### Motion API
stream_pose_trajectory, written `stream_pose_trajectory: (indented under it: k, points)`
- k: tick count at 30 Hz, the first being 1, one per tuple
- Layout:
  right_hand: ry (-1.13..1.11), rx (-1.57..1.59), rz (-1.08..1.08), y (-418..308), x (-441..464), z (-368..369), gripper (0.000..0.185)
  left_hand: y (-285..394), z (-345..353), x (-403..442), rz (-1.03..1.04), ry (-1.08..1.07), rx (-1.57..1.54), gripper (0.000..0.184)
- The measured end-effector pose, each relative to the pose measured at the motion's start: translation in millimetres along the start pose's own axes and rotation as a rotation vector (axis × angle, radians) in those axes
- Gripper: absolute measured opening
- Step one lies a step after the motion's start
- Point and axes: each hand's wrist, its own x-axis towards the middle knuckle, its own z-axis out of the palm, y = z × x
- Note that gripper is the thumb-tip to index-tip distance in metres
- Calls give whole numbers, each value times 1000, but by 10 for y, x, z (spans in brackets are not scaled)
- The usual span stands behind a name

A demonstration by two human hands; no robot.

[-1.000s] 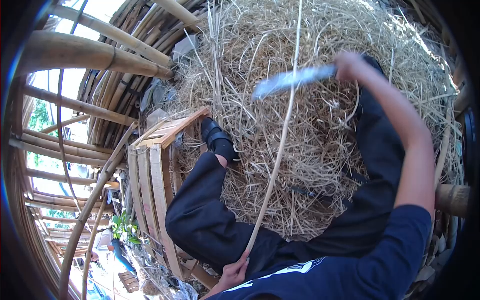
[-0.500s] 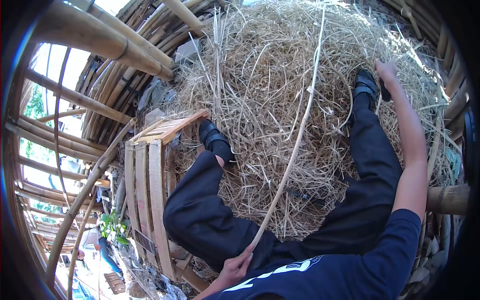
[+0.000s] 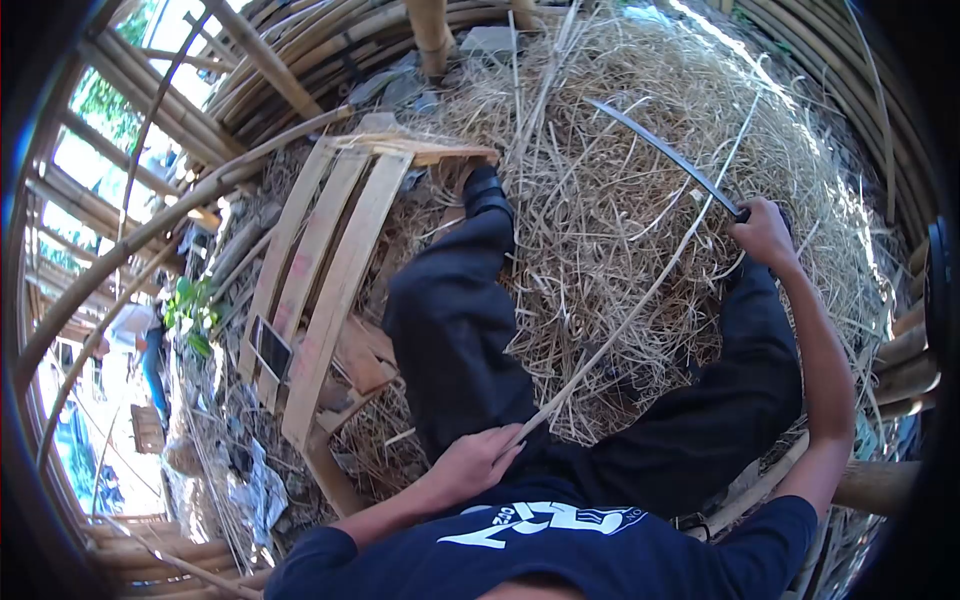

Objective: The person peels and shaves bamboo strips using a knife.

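Observation:
My left hand (image 3: 478, 462) is closed around the near end of a long, thin bamboo strip (image 3: 584, 376), low by my lap. The strip runs away from me and to the right, above the shavings. In my right hand (image 3: 765, 236) is the handle of a machete (image 3: 668, 152), with fingers wrapped round it. Its long, dark, slightly curved blade points forward and left and appears to cross over the strip. Whether blade and strip touch, I cannot tell.
A thick heap of pale shavings (image 3: 590, 220) lies between my legs. Left of my bent leg is a slatted wooden crate (image 3: 340, 290) with a phone-like dark rectangle (image 3: 270, 347) on it. Bamboo poles (image 3: 262, 55) surround the space. Another person (image 3: 140, 330) is outside at left.
My view has turned, so the crate sits farther right. My right hand has swung the machete inward, bringing its blade into sight. My left hand still holds the strip.

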Motion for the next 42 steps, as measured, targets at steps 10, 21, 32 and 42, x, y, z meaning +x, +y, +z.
stream_pose_trajectory:
  k: [10,21,32,42]
  points:
    - [-63,-114,-170,-165,-237,308,42,93,-619,-72,122,590,231,10]
    - [-141,-283,-149,-58,-330,264,37,-2244,-2435,-797,-1090,893,834,84]
    - [-142,-235,-171,-103,-323,273,28,-2732,-2651,-749,-1275,733,622,103]
    - [-138,-252,-219,-32,-304,299,29,-2747,-2707,-887,-1070,1020,744,103]
